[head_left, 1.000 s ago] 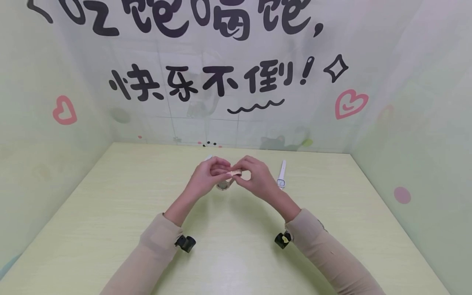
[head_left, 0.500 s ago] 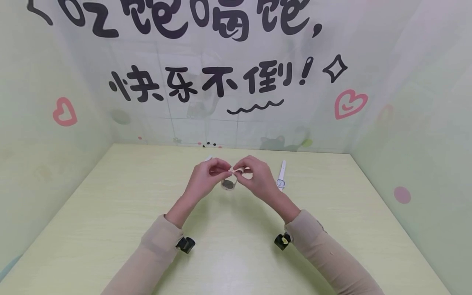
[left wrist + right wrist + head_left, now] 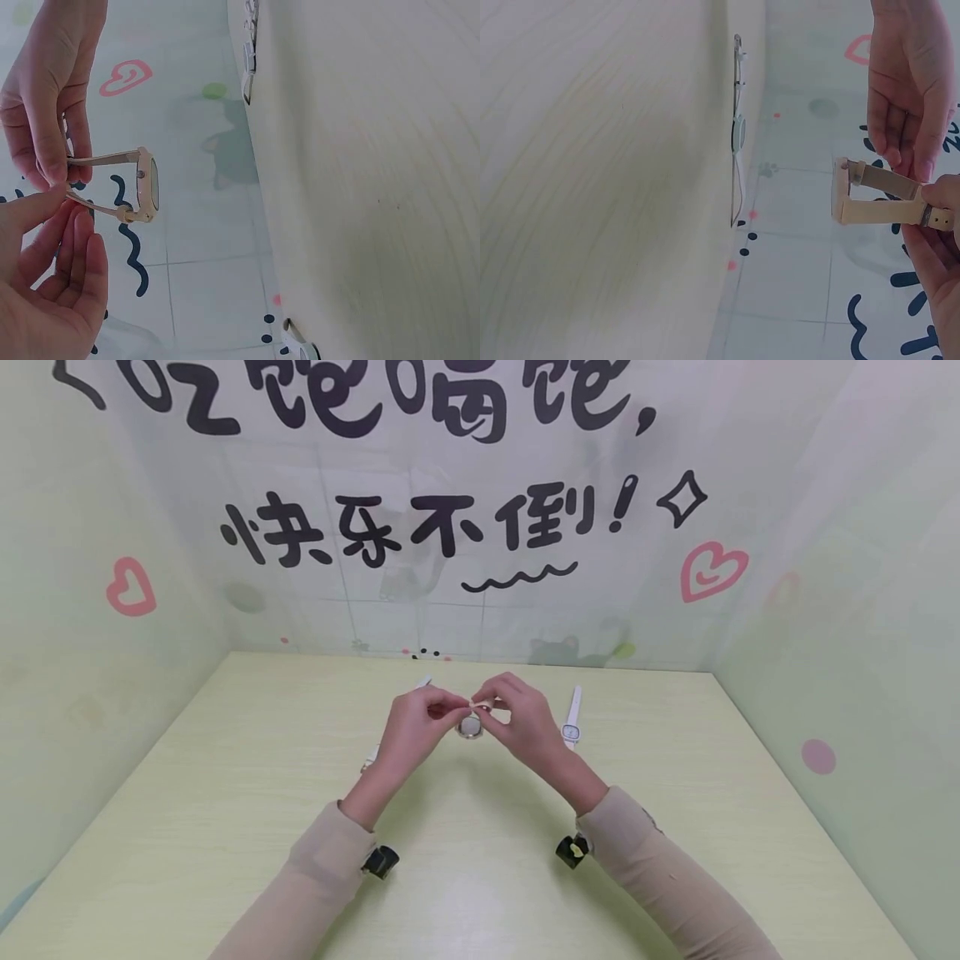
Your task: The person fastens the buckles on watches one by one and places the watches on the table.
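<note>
- Clock laid flat on the desk [image 3: 457,902], 12 at the wall [image 3: 300,618] side; entries run left to right.
- 11 o'clock: first white watch [image 3: 739,135], largely screened by my arm in the head view. It lies stretched out lengthwise on the desk, probably set aside to leave me working room.
- 12, left of centre: my left hand [image 3: 416,718]. Thumb and fingertips pinch the strap [image 3: 105,159]; I take this side to be steadying it.
- 12 o'clock, raised off the desk: beige watch [image 3: 470,727], between my hands. The strap is brought round into a loop, its ends meeting at my fingertips, while the case [image 3: 147,184] hangs lowest. Held so, I judge, to keep the join uppermost and reachable from both sides.
- 12, right of centre: my right hand [image 3: 521,714], also pinching the strap, close against the left. A fingertip grip presumably suits so narrow a band. Exact buckle state: cannot tell.
- 1 o'clock: second white watch [image 3: 572,732], stretched out, dial showing; likely parked clear of my elbows.
</note>
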Demonstrator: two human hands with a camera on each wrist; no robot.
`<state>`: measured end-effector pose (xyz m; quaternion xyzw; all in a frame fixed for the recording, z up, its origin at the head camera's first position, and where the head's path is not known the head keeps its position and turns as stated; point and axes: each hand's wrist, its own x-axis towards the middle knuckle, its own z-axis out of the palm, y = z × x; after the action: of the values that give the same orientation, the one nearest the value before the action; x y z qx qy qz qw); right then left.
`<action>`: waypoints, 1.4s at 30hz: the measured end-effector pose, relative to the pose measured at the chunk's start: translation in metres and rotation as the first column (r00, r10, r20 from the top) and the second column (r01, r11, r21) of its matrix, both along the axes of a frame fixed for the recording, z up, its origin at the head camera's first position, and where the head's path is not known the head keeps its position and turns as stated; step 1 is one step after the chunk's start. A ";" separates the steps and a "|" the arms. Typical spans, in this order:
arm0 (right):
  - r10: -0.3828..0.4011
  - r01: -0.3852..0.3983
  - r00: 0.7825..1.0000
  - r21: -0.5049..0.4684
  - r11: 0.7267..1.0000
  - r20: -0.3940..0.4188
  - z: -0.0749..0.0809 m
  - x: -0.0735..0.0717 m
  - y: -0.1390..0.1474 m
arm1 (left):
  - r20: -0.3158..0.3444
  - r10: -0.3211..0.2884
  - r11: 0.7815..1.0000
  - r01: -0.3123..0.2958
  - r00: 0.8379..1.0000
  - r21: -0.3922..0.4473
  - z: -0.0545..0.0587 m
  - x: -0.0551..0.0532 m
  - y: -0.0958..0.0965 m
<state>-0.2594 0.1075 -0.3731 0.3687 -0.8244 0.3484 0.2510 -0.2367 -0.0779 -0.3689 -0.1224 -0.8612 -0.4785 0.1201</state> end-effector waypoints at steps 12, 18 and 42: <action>0.037 -0.035 0.998 0.046 0.998 -0.057 -0.001 0.000 -0.003 | 0.311 -0.071 0.978 0.005 0.948 0.207 0.004 -0.005 -0.009; 0.058 -0.053 0.996 0.066 0.996 -0.072 -0.001 0.001 -0.006 | 0.377 -0.106 0.961 -0.002 0.920 0.275 0.003 -0.008 -0.011; 0.035 -0.031 0.998 0.079 0.996 -0.047 0.001 0.005 -0.012 | 0.311 -0.083 0.984 0.028 0.947 0.177 0.002 -0.008 -0.010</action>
<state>-0.2545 0.0956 -0.3719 0.4003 -0.8249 0.3107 0.2506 -0.2448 -0.0875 -0.3665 -0.0574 -0.8215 -0.5668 -0.0233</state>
